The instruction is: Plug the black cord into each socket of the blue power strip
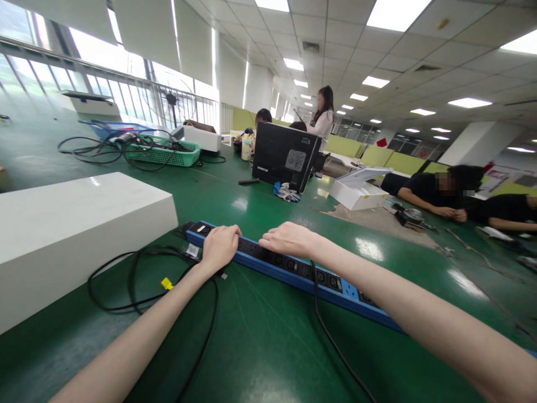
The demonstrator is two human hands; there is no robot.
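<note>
The power strip [292, 265] lies aslant on the tabletop [260, 347], right of the box [84, 212]. Your left hand [220, 245] lies over it near its left end; your right hand [289, 237], fingers curled, is near its middle. Whether either grip grasps it cannot be determined. A cable [324, 329] crosses it by your right wrist.

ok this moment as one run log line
left hand: on power strip | right hand: over strip, grip unclear | black cable: over strip's edge | white box: left
</note>
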